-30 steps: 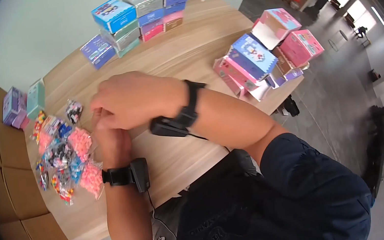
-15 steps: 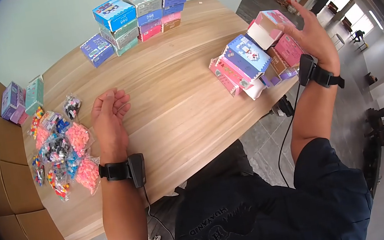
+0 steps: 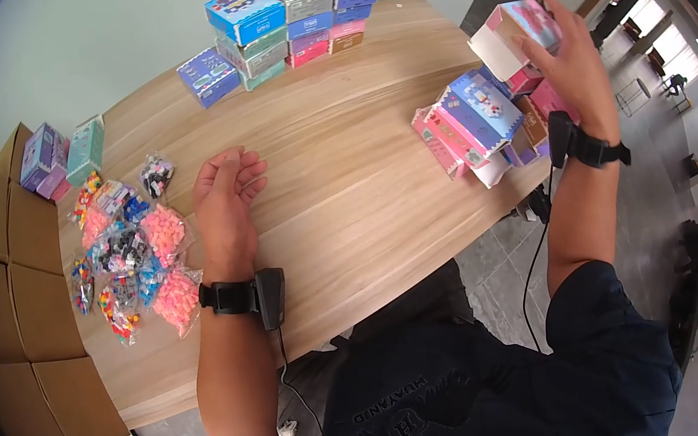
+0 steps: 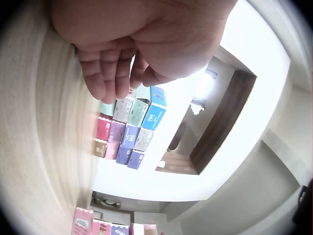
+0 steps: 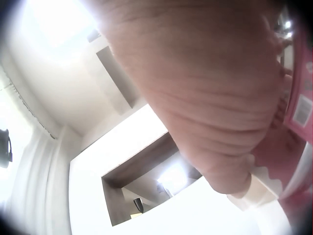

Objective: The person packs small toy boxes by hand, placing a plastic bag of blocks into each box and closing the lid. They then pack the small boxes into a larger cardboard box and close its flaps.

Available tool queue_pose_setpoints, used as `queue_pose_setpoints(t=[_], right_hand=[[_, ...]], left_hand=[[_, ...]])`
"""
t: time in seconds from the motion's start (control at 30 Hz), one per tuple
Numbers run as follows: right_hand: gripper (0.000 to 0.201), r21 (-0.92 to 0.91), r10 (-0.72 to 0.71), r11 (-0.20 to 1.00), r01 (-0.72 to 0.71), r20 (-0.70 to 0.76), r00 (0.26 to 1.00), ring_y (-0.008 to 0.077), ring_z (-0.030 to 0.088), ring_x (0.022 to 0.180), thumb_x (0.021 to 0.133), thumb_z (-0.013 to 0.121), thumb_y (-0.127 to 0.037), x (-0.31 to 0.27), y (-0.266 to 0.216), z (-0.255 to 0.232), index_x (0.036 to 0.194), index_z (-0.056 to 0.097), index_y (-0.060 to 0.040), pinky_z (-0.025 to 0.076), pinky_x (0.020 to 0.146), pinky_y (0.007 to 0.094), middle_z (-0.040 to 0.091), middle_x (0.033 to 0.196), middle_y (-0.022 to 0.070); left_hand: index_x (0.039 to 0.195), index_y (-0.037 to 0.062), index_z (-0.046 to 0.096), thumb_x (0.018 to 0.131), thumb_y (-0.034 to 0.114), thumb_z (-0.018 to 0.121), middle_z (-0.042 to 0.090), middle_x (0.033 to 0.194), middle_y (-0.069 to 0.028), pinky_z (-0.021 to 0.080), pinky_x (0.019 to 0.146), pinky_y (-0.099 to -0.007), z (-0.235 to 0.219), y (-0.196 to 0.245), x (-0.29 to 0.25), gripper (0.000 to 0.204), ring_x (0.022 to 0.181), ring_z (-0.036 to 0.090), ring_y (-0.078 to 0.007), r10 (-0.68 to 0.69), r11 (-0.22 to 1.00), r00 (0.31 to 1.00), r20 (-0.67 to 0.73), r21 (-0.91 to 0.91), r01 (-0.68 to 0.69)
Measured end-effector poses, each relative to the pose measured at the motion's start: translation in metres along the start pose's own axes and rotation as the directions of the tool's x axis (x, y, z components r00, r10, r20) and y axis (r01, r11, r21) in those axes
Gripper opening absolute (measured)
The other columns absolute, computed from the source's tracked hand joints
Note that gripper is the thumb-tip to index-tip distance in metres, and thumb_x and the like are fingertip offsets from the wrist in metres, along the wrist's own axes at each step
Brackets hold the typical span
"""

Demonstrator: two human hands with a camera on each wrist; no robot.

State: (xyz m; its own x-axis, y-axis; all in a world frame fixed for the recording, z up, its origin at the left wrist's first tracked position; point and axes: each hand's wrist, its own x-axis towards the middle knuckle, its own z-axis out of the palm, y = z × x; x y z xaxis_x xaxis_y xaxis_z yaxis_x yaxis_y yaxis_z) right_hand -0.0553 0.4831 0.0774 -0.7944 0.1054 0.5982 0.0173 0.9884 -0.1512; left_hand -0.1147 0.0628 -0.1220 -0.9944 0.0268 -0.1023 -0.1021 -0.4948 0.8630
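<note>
At the table's right end my right hand (image 3: 575, 71) grips a pink box (image 3: 538, 20) with a white flap standing out, thumb on the near side and fingers over the far side. It is above a cluster of opened boxes, among them a blue-purple one (image 3: 490, 107) with a picture on top. In the right wrist view a pink box side with a barcode (image 5: 302, 111) shows beside the palm. My left hand (image 3: 223, 192) rests over the table, fingers loosely bent and holding nothing, right of several clear bags of small coloured pieces (image 3: 163, 232).
Stacked small boxes (image 3: 247, 17) stand at the table's back edge. More boxes (image 3: 43, 160) sit at the far left corner, beside large brown cartons (image 3: 45, 299). The wooden tabletop (image 3: 344, 183) spans between the bags and the opened boxes.
My right hand has swung from beside the left hand over to the opened boxes, taken hold of the pink box and raised it slightly. The left hand stays near the bags.
</note>
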Motion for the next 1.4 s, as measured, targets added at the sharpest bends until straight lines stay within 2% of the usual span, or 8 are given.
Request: queue_pose_setpoints(t=[0.07, 0.13, 0.27, 0.37, 0.73, 0.93, 1.1, 1.4], right_hand=[[0.078, 0.135, -0.166, 0.977, 0.167, -0.017, 0.986, 0.0327, 0.056, 0.135, 0.088, 0.078, -0.023, -0.002, -0.018, -0.002, 0.158, 0.047, -0.0093, 0.045, 0.113, 0.0420, 0.055, 0.149, 0.0207], [0.084, 0.457, -0.139, 0.889, 0.025, 0.218, 0.966, 0.0218, 0.054, 0.132, 0.082, 0.079, -0.014, -0.014, -0.059, -0.006, 0.159, 0.046, -0.0089, 0.042, 0.115, 0.0381, 0.052, 0.153, 0.0125], [0.094, 0.662, -0.644, 0.677, 0.322, 0.321, 0.695, 0.0276, 0.055, 0.135, 0.071, 0.087, -0.016, -0.026, -0.131, 0.026, 0.157, 0.048, -0.0109, 0.045, 0.111, 0.0398, 0.051, 0.153, 0.0143], [0.092, 0.630, -0.732, 0.651, 0.423, 0.373, 0.570, 0.0398, 0.053, 0.137, 0.070, 0.086, -0.013, -0.044, -0.176, 0.057, 0.154, 0.050, -0.0112, 0.045, 0.111, 0.0423, 0.052, 0.150, 0.0186], [0.061, 0.899, -0.612, 0.425, 0.110, 0.195, 0.767, 0.0238, 0.064, 0.119, 0.085, 0.061, 0.007, -0.026, -0.185, 0.120, 0.145, 0.059, -0.0051, 0.050, 0.107, 0.0359, 0.065, 0.129, 0.0125], [0.045, 0.931, -0.394, 0.055, -0.361, 0.352, 0.849, 0.0187, 0.067, 0.113, 0.094, 0.055, 0.011, -0.020, -0.185, 0.142, 0.138, 0.059, 0.0047, 0.055, 0.098, 0.0324, 0.069, 0.118, 0.0126], [0.060, 0.880, -0.330, 0.472, -0.049, 0.228, 0.916, 0.0114, 0.060, 0.096, 0.085, 0.076, 0.001, -0.032, -0.190, 0.164, 0.143, 0.062, -0.0082, 0.053, 0.081, 0.0269, 0.066, 0.118, 0.0041], [0.040, 0.905, -0.265, 0.421, 0.069, 0.050, 0.963, 0.0172, 0.068, 0.096, 0.086, 0.074, 0.003, -0.046, -0.175, 0.193, 0.126, 0.071, -0.0035, 0.054, 0.086, 0.0283, 0.071, 0.111, 0.0086]], left_hand=[[0.122, 0.0029, 0.065, 0.108, 0.027, 0.059, 0.073, 0.107, -0.0098, 0.057, 0.085, -0.0341, 0.001, -0.001, 0.000, 0.028, 0.098, 0.071, -0.0203, 0.018, 1.000, 0.999, 0.030, 0.003, -0.018], [0.125, 0.0031, 0.064, 0.108, 0.035, 0.057, 0.073, 0.109, -0.0107, 0.057, 0.086, -0.0348, -0.001, 0.000, -0.002, 0.037, 0.100, 0.071, -0.0208, 0.016, 0.999, 0.994, 0.104, -0.038, -0.012], [0.130, 0.0021, 0.060, 0.106, 0.046, 0.058, 0.072, 0.113, -0.0125, 0.056, 0.082, -0.0350, 0.010, 0.011, -0.013, 0.050, 0.104, 0.068, -0.0211, -0.125, 0.977, 0.936, 0.329, -0.121, 0.173], [0.134, 0.0022, 0.059, 0.105, 0.047, 0.061, 0.071, 0.115, -0.0107, 0.056, 0.083, -0.0359, 0.012, 0.010, -0.014, 0.053, 0.104, 0.068, -0.0201, -0.213, 0.964, 0.874, 0.436, -0.051, 0.260], [0.137, 0.0055, 0.062, 0.105, 0.041, 0.064, 0.069, 0.126, -0.0067, 0.055, 0.096, -0.0386, 0.019, 0.016, -0.017, 0.048, 0.115, 0.066, -0.0151, -0.264, 0.964, 0.880, 0.395, 0.076, 0.255], [0.133, 0.0038, 0.063, 0.103, 0.040, 0.069, 0.072, 0.117, -0.0059, 0.057, 0.093, -0.0356, 0.011, 0.005, -0.007, 0.047, 0.107, 0.069, -0.0131, -0.217, 0.939, 0.887, 0.408, -0.162, 0.304], [0.134, -0.0010, 0.060, 0.105, 0.028, 0.067, 0.070, 0.124, -0.0097, 0.057, 0.094, -0.0323, 0.004, 0.005, -0.001, 0.042, 0.109, 0.069, -0.0155, 0.007, 0.978, 0.988, 0.152, -0.209, 0.025], [0.133, -0.0030, 0.059, 0.103, 0.019, 0.070, 0.071, 0.120, -0.0101, 0.058, 0.093, -0.0309, 0.006, -0.001, 0.006, 0.039, 0.106, 0.070, -0.0154, -0.039, 0.951, 0.987, 0.154, -0.297, 0.084]])
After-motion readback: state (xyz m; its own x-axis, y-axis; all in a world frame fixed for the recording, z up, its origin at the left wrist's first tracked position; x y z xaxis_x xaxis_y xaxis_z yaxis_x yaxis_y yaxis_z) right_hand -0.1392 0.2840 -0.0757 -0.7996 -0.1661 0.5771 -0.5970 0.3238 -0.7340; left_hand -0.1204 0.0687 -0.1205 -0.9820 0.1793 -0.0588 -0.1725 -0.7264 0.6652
